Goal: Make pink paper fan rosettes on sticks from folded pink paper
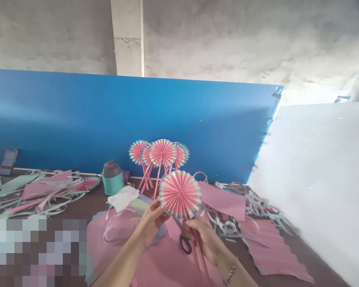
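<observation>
A round pleated paper fan (pixel 181 192), pink with a pale multicoloured rim, is held upright in front of me. My left hand (pixel 152 221) pinches its lower left rim between thumb and fingers. Around the long pink paper handle just below the disc, my right hand (pixel 204 235) is closed. Dark-handled scissors (pixel 186 244) show beneath that hand, close to its fingers; whether they touch it I cannot tell. Under both hands lie pink paper sheets (pixel 164 261). Behind, several finished-looking pink fans (pixel 162 152) stand upright on crossed handles against the blue panel.
A teal flask (pixel 113 181) with a grey lid stands left of the fans, beside a crumpled white tissue (pixel 123 198). Paper strips (pixel 227 225) and wavy pink paper (pixel 272 247) lie right. More scraps and a phone (pixel 8 161) are left. A blue panel (pixel 92 115) closes the back.
</observation>
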`<state>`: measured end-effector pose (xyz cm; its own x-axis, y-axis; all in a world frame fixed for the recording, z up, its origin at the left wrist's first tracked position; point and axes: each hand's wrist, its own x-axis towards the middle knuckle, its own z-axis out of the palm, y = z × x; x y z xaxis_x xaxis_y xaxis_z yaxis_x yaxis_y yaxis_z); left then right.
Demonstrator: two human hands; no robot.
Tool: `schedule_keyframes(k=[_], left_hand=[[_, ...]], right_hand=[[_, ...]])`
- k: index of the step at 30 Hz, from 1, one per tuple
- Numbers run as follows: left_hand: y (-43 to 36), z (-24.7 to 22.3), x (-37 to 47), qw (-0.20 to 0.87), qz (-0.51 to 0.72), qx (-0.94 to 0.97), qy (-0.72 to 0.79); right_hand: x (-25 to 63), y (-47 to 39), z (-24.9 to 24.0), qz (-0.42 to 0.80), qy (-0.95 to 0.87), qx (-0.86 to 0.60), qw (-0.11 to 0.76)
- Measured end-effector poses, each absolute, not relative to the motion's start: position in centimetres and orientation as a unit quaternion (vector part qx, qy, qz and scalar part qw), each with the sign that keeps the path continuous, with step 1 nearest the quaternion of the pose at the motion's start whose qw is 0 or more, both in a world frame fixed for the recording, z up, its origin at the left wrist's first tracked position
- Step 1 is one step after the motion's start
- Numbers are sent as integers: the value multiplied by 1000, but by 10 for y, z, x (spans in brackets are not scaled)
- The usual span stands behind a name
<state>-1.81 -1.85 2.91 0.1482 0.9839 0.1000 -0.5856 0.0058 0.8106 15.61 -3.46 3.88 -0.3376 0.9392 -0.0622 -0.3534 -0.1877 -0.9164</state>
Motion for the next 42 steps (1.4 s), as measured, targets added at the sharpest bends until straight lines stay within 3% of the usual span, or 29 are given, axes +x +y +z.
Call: schedule_keyframes(k=[5, 12, 21, 27, 33, 42], left_hand=[[-11, 28, -25, 626, 644, 341, 277], [-4, 32, -33, 628, 684, 282, 241], [-29, 23, -3, 735, 517, 375, 229], [-37, 23, 5, 713, 524, 393, 252], [-41, 29, 4, 759, 462, 413, 197], [-37, 14, 5, 759, 463, 375, 264]], right_hand=[[157, -32, 34, 757, -385, -315, 423], [158, -30, 22, 749, -400, -322, 418], [150, -35, 32, 779, -313, -295, 457], [147, -36, 26, 790, -316, -285, 442], [145, -39, 26, 809, -301, -287, 415], [142, -40, 16, 827, -309, -294, 366]])
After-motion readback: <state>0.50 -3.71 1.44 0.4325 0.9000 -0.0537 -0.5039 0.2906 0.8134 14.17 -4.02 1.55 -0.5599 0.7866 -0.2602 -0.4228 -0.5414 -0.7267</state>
